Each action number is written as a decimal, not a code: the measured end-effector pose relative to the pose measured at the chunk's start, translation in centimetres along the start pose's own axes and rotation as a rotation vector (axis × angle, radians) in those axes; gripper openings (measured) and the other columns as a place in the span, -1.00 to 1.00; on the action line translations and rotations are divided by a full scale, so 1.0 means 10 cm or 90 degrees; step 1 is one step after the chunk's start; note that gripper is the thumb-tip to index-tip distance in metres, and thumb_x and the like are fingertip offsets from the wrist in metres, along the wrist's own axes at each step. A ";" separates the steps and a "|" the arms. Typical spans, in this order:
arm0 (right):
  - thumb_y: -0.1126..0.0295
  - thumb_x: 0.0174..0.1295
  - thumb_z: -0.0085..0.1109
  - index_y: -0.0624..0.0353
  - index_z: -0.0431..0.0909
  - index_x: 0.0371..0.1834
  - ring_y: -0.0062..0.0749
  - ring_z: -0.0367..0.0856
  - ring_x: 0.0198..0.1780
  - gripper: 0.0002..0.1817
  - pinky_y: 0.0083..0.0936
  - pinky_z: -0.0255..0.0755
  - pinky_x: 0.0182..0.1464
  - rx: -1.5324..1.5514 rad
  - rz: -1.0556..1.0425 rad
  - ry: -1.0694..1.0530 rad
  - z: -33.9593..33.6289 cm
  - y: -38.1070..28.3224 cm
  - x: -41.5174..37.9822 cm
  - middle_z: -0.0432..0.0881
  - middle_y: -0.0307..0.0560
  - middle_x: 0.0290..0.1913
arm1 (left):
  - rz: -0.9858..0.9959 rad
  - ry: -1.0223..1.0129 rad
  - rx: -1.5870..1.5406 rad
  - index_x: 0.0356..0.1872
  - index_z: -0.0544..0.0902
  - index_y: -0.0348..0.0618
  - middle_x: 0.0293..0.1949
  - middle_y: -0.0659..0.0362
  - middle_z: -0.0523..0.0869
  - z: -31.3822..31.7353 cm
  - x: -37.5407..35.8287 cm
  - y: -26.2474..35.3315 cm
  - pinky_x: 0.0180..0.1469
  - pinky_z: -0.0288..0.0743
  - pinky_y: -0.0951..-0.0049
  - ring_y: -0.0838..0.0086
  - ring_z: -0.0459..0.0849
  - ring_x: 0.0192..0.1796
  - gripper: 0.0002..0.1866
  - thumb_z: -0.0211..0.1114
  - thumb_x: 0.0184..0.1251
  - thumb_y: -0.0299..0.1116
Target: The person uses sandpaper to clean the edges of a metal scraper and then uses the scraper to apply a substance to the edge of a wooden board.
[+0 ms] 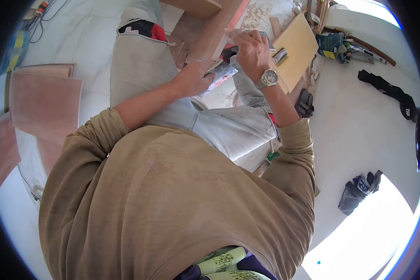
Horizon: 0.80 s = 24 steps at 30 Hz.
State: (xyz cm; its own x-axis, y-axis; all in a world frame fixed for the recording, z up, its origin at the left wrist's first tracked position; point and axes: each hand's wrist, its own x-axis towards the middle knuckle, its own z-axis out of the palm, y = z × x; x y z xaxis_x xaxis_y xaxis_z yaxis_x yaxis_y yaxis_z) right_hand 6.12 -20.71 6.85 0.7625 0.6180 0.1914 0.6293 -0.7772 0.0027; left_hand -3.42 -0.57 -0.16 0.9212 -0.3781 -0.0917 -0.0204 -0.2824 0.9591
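Left hand (191, 79): fingers closed on a crumpled grey-and-red packet (220, 73). Right hand (251, 49): fingers pinched on a thin grey strip (247, 32), just above the packet, beside a pale yellow wooden board (296, 49).

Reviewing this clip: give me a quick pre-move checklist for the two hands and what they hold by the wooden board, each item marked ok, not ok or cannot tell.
1. Left hand grips the grey and red tool: ok.
2. Right hand is closed on a small grey piece at the wooden board: ok.
3. What that small piece is: cannot tell.
4. Both hands in full view, not hidden by the sleeves: ok.
5. Pale yellow panel lies beside the right hand; whether they touch: cannot tell.
6. Wristwatch sits clear of the tool: ok.
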 end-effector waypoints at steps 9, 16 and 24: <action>0.64 0.11 0.13 -0.14 0.77 0.26 -0.08 0.70 0.06 -0.37 -0.20 0.58 0.25 0.051 0.198 0.117 0.35 0.64 0.32 0.83 -0.06 0.08 | 0.003 -0.014 0.011 0.23 0.62 -0.29 -0.12 -0.25 0.80 -0.04 0.00 0.06 0.05 0.60 0.07 -0.15 0.78 -0.03 -0.58 0.32 0.46 -0.27; 0.63 -0.02 0.17 -0.20 0.78 0.27 -0.18 0.67 0.03 -0.29 -0.23 0.53 0.15 0.140 0.182 0.118 0.46 0.28 -0.13 0.84 -0.25 -0.05 | 0.019 0.005 -0.047 -0.02 0.63 -0.38 -0.20 -0.34 0.74 0.00 -0.01 -0.01 0.00 0.57 -0.04 -0.26 0.74 -0.07 -0.69 0.33 0.40 -0.32; 0.59 0.24 0.11 -0.11 0.82 0.16 0.02 0.71 -0.09 -0.50 -0.18 0.64 0.09 0.231 0.232 0.277 0.67 0.65 0.12 0.81 0.01 -0.18 | -0.001 -0.001 -0.041 0.07 0.66 -0.37 -0.14 -0.33 0.77 0.02 0.01 -0.04 0.04 0.61 0.02 -0.21 0.77 -0.01 -0.65 0.34 0.40 -0.32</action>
State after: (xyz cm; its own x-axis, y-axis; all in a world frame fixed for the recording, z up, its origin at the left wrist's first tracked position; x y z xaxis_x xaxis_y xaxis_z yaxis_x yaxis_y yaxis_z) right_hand 12.16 -24.18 0.54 0.8534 0.1599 0.4961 0.4115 -0.7908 -0.4531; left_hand -3.41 -0.67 -0.56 0.9206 -0.3793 -0.0932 0.0056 -0.2257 0.9742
